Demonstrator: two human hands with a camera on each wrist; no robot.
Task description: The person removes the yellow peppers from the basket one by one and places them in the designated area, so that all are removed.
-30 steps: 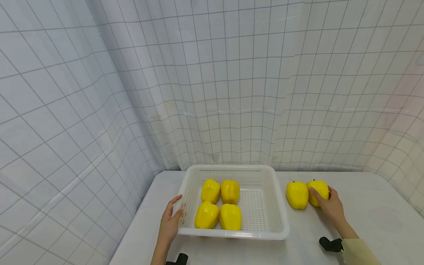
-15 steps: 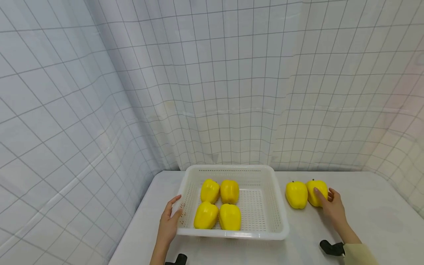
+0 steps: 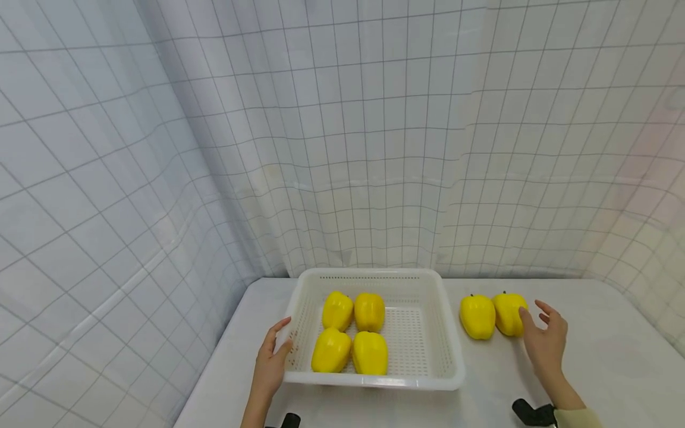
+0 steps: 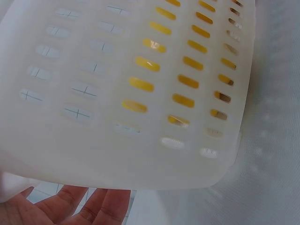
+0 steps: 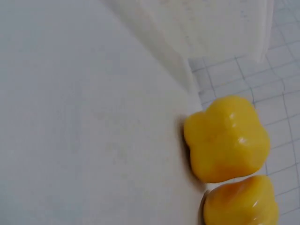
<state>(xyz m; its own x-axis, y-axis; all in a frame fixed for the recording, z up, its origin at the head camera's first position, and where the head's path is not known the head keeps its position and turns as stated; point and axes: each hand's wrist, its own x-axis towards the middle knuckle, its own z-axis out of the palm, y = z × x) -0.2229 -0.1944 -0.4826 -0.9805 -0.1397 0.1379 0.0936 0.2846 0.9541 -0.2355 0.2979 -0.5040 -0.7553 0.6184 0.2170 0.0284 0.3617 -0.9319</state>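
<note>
A white perforated basket (image 3: pixel 446 333) sits on a white table (image 3: pixel 605 356), in front of a gridded curtain (image 3: pixel 342 148). Four yellow peppers lie inside it in two rows, all crowded toward its left half: far left pepper (image 3: pixel 337 310), far right pepper (image 3: pixel 369 311), near left pepper (image 3: pixel 331 351) and near right pepper (image 3: pixel 370 353).

The left hand (image 3: pixel 272 362) grips the basket at its near left corner, thumb over the rim and fingers (image 4: pixel 75 206) under the edge, as the left wrist view confirms.

Two more peppers stand on the table to the right of the basket, touching each other: the inner pepper (image 3: pixel 477 317) and the outer pepper (image 3: pixel 508 313). The inner one stands apart from the basket wall.

The right hand (image 3: pixel 546 342) is released, fingers spread and loosely extended, holding nothing. It is just beside the outer pepper on its right; contact between fingertips and pepper cannot be determined. The right wrist view shows both loose peppers with no fingers on them.

A black strap fitting (image 3: pixel 530 413) shows at the right wrist.
</note>
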